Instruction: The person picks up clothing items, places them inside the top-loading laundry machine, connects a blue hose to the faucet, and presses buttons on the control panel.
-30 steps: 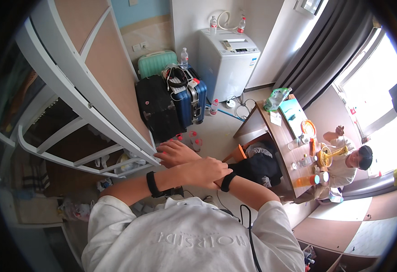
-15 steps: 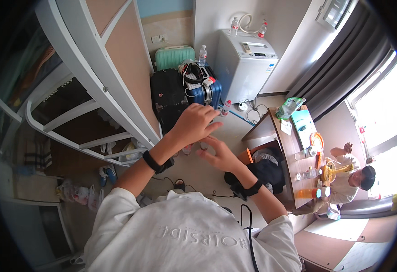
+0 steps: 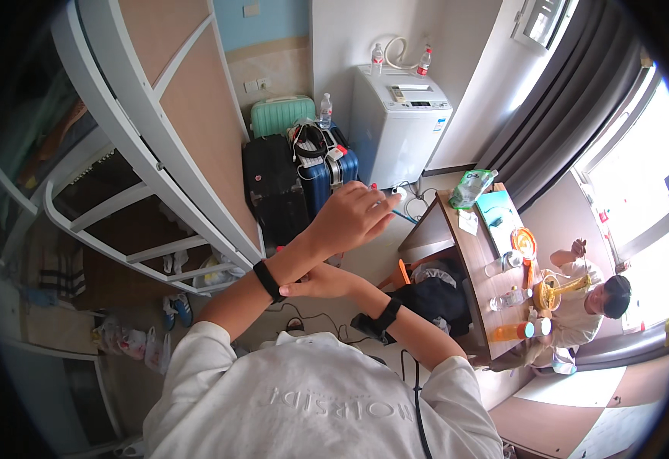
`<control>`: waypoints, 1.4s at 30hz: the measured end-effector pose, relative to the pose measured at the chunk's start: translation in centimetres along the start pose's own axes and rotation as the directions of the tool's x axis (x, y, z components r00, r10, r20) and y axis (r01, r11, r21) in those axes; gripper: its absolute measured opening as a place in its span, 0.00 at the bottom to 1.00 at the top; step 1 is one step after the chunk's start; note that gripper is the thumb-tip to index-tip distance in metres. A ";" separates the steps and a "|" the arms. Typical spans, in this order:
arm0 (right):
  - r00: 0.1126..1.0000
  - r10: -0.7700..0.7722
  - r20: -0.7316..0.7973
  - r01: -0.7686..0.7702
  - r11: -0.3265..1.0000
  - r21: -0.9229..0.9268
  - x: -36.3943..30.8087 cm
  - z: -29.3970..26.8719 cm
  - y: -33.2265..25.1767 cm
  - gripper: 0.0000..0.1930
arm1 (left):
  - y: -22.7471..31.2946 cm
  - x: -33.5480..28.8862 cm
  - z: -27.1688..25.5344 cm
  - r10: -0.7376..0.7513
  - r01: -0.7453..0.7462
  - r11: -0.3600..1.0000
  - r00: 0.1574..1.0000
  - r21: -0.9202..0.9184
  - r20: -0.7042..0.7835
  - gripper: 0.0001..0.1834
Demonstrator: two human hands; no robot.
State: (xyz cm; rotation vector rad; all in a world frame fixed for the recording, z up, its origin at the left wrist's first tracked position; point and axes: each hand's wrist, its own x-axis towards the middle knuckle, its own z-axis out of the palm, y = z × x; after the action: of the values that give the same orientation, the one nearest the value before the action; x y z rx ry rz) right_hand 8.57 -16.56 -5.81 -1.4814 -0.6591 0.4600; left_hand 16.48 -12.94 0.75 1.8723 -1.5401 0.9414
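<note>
In front of my chest, my left hand (image 3: 353,218) is held up with its fingers loosely bent and apart, holding nothing. A black wristband (image 3: 269,281) circles that forearm. My right hand (image 3: 321,283) crosses under the left forearm and wraps round my left wrist, its thumb tip against the edge of the black band. The rest of the right fingers are hidden behind the forearm. A second black band (image 3: 386,314) with a dark device sits on my right wrist.
A wooden table (image 3: 468,252) at the right carries bottles and food containers; a person (image 3: 579,306) in a cap eats noodles there. Dark clothing (image 3: 435,294) hangs beside it. Ahead are suitcases (image 3: 277,183) and a white washing machine (image 3: 399,130). A bunk-bed frame (image 3: 159,164) stands left.
My right hand has moved left and closed round my left wrist. The left hand has moved slightly right and lower. The view has tilted a little upward.
</note>
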 end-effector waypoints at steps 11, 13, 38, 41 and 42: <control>0.963 -0.140 -0.232 0.015 0.882 -0.471 -7.4 -5.0 0.8 0.24 | -1.1 -3.6 -1.0 -0.193 0.205 0.977 0.966 -0.051 0.173 0.16; 0.871 -0.023 -0.491 -0.211 0.884 -0.416 -10.2 -6.9 0.4 0.18 | -1.8 -5.1 -3.6 -0.314 0.322 0.946 0.933 -0.023 0.177 0.10; 0.461 0.105 -0.881 -0.518 0.838 -0.172 -2.5 -22.6 2.6 0.15 | -21.7 -18.2 -2.2 -0.823 0.835 0.531 0.549 -0.146 0.147 0.05; 0.521 -0.032 -0.853 -0.509 0.790 -0.341 1.1 -24.0 1.8 0.15 | -23.4 -17.8 -2.2 -0.824 0.832 0.531 0.551 -0.157 0.131 0.04; 0.519 -0.039 -0.854 -0.507 0.790 -0.345 1.6 -24.6 1.8 0.15 | -23.9 -17.5 -2.3 -0.827 0.834 0.526 0.548 -0.169 0.127 0.05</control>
State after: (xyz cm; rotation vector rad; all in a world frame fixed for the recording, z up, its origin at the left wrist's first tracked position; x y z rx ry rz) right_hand 26.11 -34.00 -6.67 -2.1373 0.2616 -0.3209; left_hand 37.59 4.35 -11.00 2.1006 -0.5150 0.2628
